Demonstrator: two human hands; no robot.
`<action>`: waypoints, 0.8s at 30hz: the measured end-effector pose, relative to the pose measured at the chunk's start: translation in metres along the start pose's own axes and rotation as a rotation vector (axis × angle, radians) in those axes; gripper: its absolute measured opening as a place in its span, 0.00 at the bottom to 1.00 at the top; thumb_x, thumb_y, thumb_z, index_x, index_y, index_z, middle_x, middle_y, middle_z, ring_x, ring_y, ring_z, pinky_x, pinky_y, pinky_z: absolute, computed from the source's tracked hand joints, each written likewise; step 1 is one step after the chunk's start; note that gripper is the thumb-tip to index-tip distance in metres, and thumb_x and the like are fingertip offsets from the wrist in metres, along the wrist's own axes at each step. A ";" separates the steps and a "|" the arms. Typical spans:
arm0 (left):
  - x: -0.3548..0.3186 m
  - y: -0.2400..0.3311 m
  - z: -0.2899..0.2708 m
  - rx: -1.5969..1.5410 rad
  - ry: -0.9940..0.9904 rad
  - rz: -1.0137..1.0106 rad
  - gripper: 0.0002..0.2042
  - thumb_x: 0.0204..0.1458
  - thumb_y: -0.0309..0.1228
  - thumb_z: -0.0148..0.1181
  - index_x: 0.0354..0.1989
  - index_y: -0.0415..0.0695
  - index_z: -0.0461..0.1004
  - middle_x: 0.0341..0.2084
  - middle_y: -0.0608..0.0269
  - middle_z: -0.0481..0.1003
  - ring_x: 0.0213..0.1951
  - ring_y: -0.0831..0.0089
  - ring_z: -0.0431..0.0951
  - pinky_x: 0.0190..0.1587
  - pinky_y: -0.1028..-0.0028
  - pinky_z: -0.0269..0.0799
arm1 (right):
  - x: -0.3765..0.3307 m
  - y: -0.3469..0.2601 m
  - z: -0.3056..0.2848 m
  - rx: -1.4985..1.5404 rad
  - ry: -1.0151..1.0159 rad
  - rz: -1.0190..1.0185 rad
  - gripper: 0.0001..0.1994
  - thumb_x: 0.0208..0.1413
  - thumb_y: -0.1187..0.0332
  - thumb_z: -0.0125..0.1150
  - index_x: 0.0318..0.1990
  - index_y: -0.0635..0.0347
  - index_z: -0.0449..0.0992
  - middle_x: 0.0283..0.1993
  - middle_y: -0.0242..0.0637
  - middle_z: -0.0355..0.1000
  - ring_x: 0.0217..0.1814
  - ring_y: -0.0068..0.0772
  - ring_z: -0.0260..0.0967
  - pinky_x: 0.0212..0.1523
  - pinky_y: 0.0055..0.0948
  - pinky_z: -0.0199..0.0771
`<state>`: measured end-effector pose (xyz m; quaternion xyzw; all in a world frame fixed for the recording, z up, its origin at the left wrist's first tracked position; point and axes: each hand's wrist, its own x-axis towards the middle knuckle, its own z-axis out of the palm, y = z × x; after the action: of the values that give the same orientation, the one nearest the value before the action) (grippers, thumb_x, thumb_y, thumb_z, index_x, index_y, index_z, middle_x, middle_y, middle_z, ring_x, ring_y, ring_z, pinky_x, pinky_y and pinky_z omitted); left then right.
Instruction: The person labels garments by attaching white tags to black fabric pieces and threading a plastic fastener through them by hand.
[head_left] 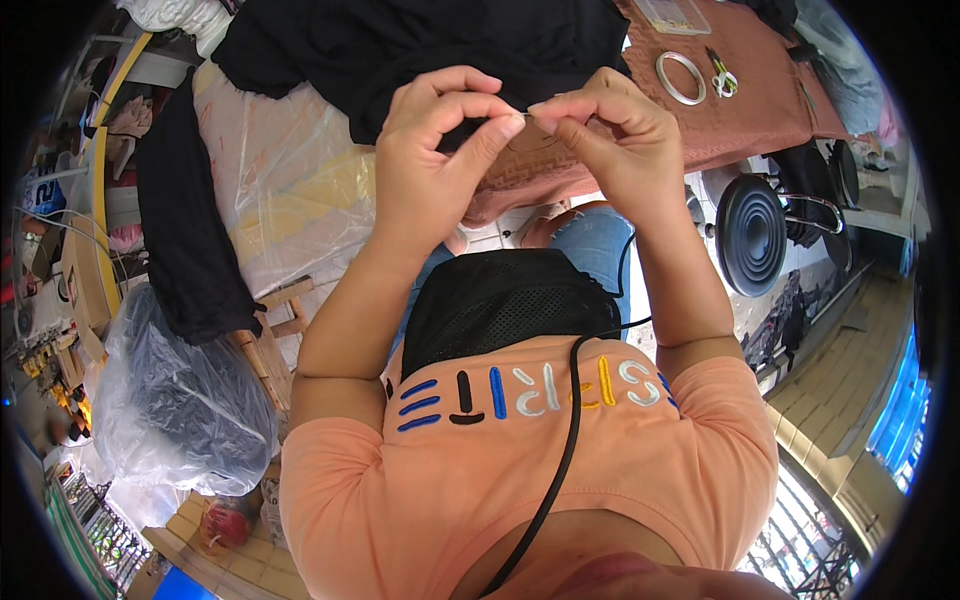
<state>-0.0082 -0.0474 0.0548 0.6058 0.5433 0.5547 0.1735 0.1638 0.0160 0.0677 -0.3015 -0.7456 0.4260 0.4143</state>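
My left hand (435,140) and my right hand (625,135) are raised over the near edge of the table, fingertips almost meeting. The left thumb and index finger pinch a tiny, thin needle-like thing (524,114); its details are too small to make out. Pinched too, the right thumb and index finger meet its other side, and what seems to be a fine dark thread hangs below them. Just beyond both hands, a black cloth (440,45) lies bunched on the table.
A brown patterned cloth (740,135) covers the table, with a pale ring (681,78), small scissors (722,78) and a clear tray (675,14) at right. Clear plastic (290,180) covers its left part. A black round stool (750,235) stands right; a plastic bag (185,400) lies left.
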 end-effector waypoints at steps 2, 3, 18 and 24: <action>0.001 -0.001 -0.001 -0.029 0.009 -0.024 0.05 0.44 0.32 0.65 0.28 0.45 0.78 0.37 0.66 0.74 0.43 0.69 0.70 0.47 0.71 0.63 | -0.003 -0.003 0.001 0.051 -0.033 0.007 0.08 0.44 0.81 0.62 0.32 0.59 0.81 0.25 0.24 0.65 0.28 0.13 0.61 0.29 0.16 0.61; 0.001 -0.002 0.000 -0.062 0.001 -0.038 0.06 0.44 0.32 0.64 0.29 0.45 0.78 0.37 0.66 0.74 0.43 0.69 0.69 0.48 0.71 0.63 | -0.005 -0.005 0.001 0.077 -0.050 0.009 0.08 0.44 0.81 0.62 0.32 0.59 0.81 0.25 0.24 0.64 0.28 0.13 0.61 0.28 0.16 0.61; -0.007 0.003 0.015 -0.591 -0.010 -0.254 0.09 0.44 0.25 0.66 0.35 0.39 0.77 0.37 0.63 0.73 0.42 0.76 0.72 0.47 0.78 0.67 | -0.005 0.000 0.009 0.415 -0.013 0.146 0.06 0.47 0.79 0.63 0.34 0.62 0.80 0.29 0.25 0.66 0.30 0.14 0.63 0.33 0.15 0.65; -0.011 0.002 0.019 -0.767 0.052 -0.360 0.06 0.48 0.25 0.63 0.34 0.38 0.76 0.38 0.61 0.74 0.42 0.77 0.73 0.47 0.77 0.67 | -0.005 -0.001 0.013 0.405 0.008 0.111 0.04 0.46 0.77 0.64 0.32 0.63 0.79 0.32 0.27 0.69 0.32 0.14 0.65 0.34 0.15 0.66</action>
<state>0.0111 -0.0506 0.0449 0.3785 0.3990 0.6926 0.4668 0.1547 0.0069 0.0628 -0.2544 -0.6253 0.5881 0.4454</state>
